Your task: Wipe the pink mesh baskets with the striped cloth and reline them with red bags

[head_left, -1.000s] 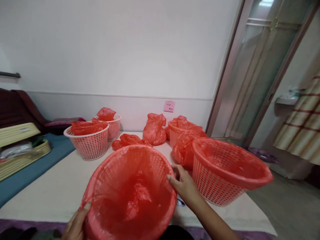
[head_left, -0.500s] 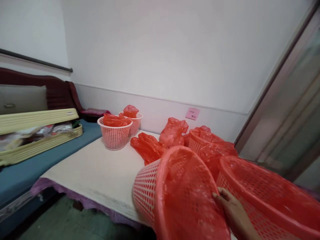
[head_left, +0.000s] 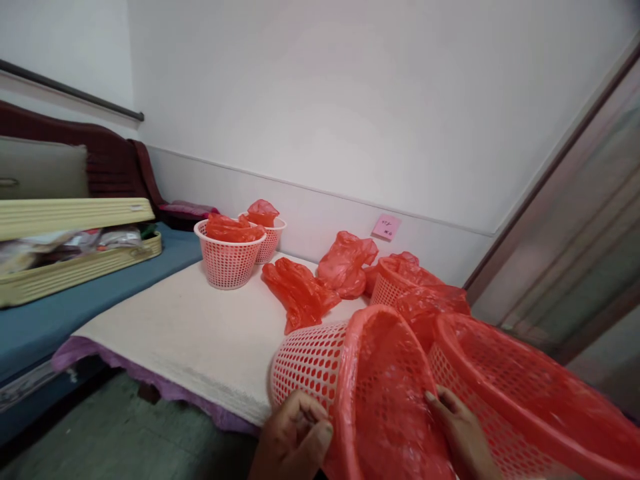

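A perforated plastic basket [head_left: 310, 360] lies tipped on its side, its mouth turned right towards me. A red plastic bag [head_left: 390, 393] lines it and folds over the rim. My right hand [head_left: 463, 430] grips the right edge of that rim, thumb on the inner side. Beside the basket's left wall, my left hand [head_left: 295, 437] is closed with curled fingers and the thumb near the folded bag edge. Whether film is pinched in it I cannot make out. Immediately right stands a larger-looking lined basket [head_left: 500, 400].
Two white-rimmed baskets [head_left: 230, 260] with red bags stand at the back left. A crumpled red bag [head_left: 300, 290] lies mid-table, and more bags [head_left: 347, 263] and another basket [head_left: 387, 283] sit by the wall. An open yellow case [head_left: 80, 267] rests on the bed [head_left: 180, 253].
My left hand has come into view at the basket's left side. The tipped basket has shifted slightly right and turned a little, while my right hand stays on its rim.
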A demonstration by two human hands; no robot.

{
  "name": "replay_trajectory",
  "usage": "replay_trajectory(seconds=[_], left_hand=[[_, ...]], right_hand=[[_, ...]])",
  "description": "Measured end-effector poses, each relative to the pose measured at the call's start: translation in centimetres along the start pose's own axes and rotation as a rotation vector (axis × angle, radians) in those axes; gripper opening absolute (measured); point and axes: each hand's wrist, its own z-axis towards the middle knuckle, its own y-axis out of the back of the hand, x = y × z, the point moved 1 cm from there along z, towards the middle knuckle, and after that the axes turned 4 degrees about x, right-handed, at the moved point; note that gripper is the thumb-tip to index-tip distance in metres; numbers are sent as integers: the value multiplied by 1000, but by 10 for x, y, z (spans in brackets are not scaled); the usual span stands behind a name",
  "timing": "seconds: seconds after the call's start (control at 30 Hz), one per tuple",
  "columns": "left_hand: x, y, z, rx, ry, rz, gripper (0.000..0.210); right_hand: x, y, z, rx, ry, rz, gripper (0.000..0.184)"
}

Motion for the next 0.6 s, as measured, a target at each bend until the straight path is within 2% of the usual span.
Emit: replay_trajectory(seconds=[0.2,0.5,0.6], left_hand=[[-3,-12,11,-13,15,-89,45],[14,4,0,22,203,-356,47],[3,7,-1,79,260,-467,42]], right_hand=[[-7,2,0,19,10,-10,41],[-2,1,-4,11,78,-78,39],[1,1,-5,15,106,-112,39]])
